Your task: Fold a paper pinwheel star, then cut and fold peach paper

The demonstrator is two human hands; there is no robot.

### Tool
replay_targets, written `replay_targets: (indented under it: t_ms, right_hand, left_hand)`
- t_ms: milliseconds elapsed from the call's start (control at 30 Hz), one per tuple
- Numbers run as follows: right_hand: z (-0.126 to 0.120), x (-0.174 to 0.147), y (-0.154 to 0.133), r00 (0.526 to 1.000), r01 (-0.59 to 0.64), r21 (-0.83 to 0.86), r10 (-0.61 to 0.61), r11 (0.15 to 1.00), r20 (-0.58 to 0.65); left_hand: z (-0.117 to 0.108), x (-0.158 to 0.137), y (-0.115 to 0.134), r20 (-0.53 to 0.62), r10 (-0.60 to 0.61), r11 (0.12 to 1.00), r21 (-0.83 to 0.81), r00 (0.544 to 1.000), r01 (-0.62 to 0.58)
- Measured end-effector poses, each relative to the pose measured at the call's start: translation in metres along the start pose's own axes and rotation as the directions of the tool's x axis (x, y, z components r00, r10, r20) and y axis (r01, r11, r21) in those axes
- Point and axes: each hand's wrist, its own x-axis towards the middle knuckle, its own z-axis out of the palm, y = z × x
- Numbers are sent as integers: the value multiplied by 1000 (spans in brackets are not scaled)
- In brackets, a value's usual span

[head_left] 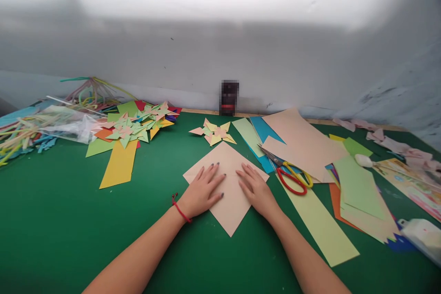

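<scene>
A square sheet of pale pink paper (230, 211) lies turned to a diamond on the green table, with a faint crease running across its middle. My left hand (203, 190) rests flat on its left side, fingers spread, a red cord bracelet (181, 211) on the wrist. On the right side of the sheet my right hand (255, 189) also lies flat with its fingers stretched out. Just beyond the sheet's far corner sit folded paper stars (217, 132) in pink, green and yellow. Scissors (292, 177) with red and yellow handles lie right of my right hand.
Folded paper pieces (134, 124) are heaped at the left, near a yellow paper strip (119, 165), a clear plastic bag (74, 121) and pipe cleaners (20, 138). Coloured sheets (299, 142) and a light green strip (320, 220) spread over the right. A dark object (229, 97) stands against the back wall.
</scene>
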Motion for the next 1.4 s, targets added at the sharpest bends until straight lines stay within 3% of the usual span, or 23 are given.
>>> replay_targets:
  t_ms: [133,233,500,700,833,1033,1133,1267,1400]
  right_hand:
    - [-1,-3,5,1000,26,-32,-26,999,8]
    - [-3,-4,4,999,26,-67,-25,997,20]
    - [-18,-10,-3,981,52,-158,-21,986,193]
    - [-59,-16,-8,855,276,-111,-191,955,483]
    - [-67,-19,-10,858,337,-148,-239,930,454]
    - [-51,-18,-14,846,451,-186,-351,873,402]
    - [-45,-19,-17,861,399,-132,-322,907,394]
    - [-46,-18,-20,907,216,-30,-189,976,376]
    - [-48,-17,-22,904,60,61,-80,996,419]
  left_hand:
    - [-16,-11,-6,179,226,973,-98,958,-211]
    - [-23,-14,-12,241,278,958,-132,930,-253]
    - [-20,-12,-17,273,240,969,-121,932,-214]
    - [-20,-13,-18,265,228,972,-123,937,-202]
    - [-21,-13,-18,247,219,972,-136,944,-190]
    - [-24,-12,-17,248,189,975,-165,950,-151]
    - [-25,-12,-19,254,211,969,-181,944,-168]
    - [-25,-14,-22,256,288,950,-200,923,-241]
    - [-26,-14,-20,255,249,959,-198,934,-201]
